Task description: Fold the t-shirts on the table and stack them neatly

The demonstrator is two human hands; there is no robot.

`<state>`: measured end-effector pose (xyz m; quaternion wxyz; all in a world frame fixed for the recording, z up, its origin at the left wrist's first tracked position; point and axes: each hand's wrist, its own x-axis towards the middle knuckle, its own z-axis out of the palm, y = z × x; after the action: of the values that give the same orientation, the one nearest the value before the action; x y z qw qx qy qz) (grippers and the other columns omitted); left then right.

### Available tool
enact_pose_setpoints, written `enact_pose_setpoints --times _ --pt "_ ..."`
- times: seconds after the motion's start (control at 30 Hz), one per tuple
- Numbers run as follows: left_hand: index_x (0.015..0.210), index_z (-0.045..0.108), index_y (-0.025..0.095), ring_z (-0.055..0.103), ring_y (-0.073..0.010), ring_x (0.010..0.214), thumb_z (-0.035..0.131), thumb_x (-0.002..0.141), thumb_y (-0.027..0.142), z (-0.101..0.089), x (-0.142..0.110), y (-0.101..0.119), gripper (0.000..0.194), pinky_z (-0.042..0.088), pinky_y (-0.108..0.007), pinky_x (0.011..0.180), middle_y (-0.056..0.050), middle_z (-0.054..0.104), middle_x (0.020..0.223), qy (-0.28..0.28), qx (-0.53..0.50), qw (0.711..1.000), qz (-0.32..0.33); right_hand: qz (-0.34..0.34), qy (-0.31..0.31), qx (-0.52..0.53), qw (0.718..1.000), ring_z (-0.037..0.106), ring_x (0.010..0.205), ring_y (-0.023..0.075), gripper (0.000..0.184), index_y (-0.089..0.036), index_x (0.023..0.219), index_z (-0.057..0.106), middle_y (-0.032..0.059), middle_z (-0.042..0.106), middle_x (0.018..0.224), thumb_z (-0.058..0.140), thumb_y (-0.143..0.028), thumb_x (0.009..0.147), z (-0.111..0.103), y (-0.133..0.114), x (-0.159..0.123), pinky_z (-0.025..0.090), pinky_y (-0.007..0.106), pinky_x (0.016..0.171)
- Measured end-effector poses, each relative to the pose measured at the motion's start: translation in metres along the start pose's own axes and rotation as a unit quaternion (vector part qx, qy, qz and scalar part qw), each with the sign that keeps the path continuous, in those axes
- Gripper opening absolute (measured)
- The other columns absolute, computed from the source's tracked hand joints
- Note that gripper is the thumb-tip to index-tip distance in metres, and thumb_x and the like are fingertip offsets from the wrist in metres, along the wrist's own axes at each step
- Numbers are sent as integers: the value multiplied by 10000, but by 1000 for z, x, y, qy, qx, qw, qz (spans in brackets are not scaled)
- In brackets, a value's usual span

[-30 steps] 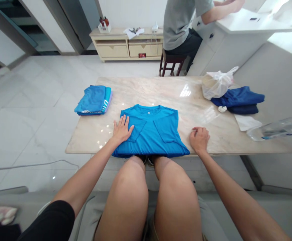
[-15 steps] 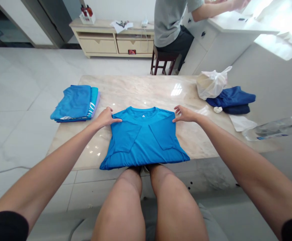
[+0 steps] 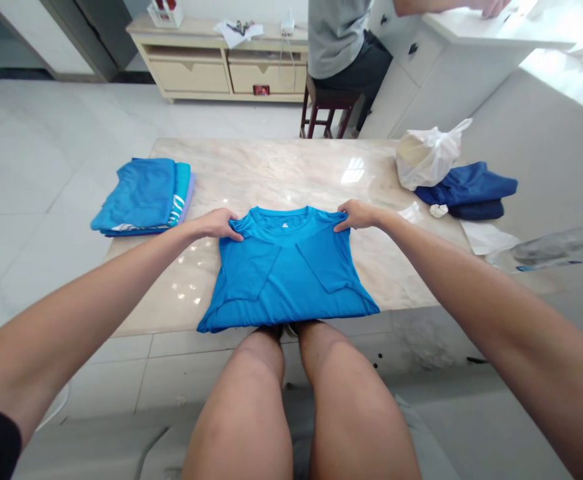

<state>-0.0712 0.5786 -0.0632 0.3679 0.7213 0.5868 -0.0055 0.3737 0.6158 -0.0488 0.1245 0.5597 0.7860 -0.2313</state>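
A bright blue T-shirt (image 3: 286,273) lies on the marble table (image 3: 281,167) with its sleeves and sides folded in over its back or front. My left hand (image 3: 216,225) grips the shirt's collar-side shoulder edge at the left. My right hand (image 3: 356,215) pinches the opposite shoulder edge the same way. The shirt's lower end hangs near the table's front edge, close to my knees. To the left of my left hand lies a folded stack of blue clothes (image 3: 141,198), which neither hand touches.
A white plastic bag (image 3: 424,157) and folded navy clothes (image 3: 466,190) lie at the table's right, with a white paper (image 3: 486,238) beside them. A clear bottle (image 3: 556,247) intrudes at right. Behind, a seated person (image 3: 339,47) works at a white counter (image 3: 491,27).
Both hands have moved from flat on the table beside the shirt to gripping its shoulders. The shirt's top edge has been drawn toward me, and the view has tilted slightly.
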Motion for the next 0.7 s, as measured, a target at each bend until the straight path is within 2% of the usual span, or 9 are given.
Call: enact_pose_setpoints --times 0.13,0.2,0.27,0.37,0.43,0.53,0.6,0.63,0.7 --pt "823 787 204 717 -281 889 941 595 477 -15 15 8 387 472 -319 769 -24 782 822 136 30 990 3 16 171 -1 985 736 1007 315 373 -173 1061 775 115 793 1012 906 -462 864 -14 1 -1 555 351 830" --pt "847 771 200 721 -279 937 931 644 441 -30 31 13 354 464 -328 787 -41 796 883 214 51 975 -11 46 263 7 964 712 1071 344 362 -174 1085 764 133 784 1060 879 -467 904 -23 0 7 554 386 871" --pt "833 745 191 712 -254 1029 896 726 496 -50 52 16 356 445 -330 820 -54 813 969 280 73 957 -14 80 330 22 940 682 1128 354 359 -157 1135 742 154 768 1122 813 -474 982 -35 -3 18 544 421 925" --pt "744 670 173 613 -143 1239 632 945 704 -90 85 15 569 359 -337 895 -41 807 1024 356 86 930 25 99 397 32 912 617 1199 311 346 -104 1223 674 181 723 1220 663 -434 1119 -61 -10 37 492 455 1027" --pt "702 570 167 483 -72 1356 442 1044 737 -119 102 14 677 275 -370 936 -6 772 972 393 86 913 66 94 437 37 894 565 1192 267 322 -100 1266 623 184 697 1257 599 -406 1168 -84 -15 46 462 463 1059" --pt "710 460 153 316 -36 1444 385 1104 710 -147 107 17 687 179 -410 961 36 706 937 426 109 893 99 64 512 35 856 519 1107 228 252 -136 1283 576 156 677 1267 608 -359 1170 -115 -20 51 463 445 1046" --pt "710 457 183 257 -56 1495 303 1110 751 -142 88 23 711 176 -410 993 40 669 929 454 139 874 106 25 559 22 828 512 1034 209 204 -168 1260 560 120 668 1220 611 -340 1164 -118 -20 44 476 405 1015" --pt "718 475 201 255 -72 1513 250 1111 766 -130 72 26 723 190 -415 1010 35 658 932 469 151 864 105 4 573 20 819 513 1008 206 185 -192 1238 556 102 663 1185 607 -355 1165 -112 -19 36 479 390 1001" --pt "803 535 189 253 -96 1541 149 1158 691 -89 29 28 726 203 -439 981 -2 659 969 477 160 860 89 -31 575 32 817 529 1006 223 184 -242 1199 561 81 655 1127 596 -420 1164 -81 -13 13 480 390 995"
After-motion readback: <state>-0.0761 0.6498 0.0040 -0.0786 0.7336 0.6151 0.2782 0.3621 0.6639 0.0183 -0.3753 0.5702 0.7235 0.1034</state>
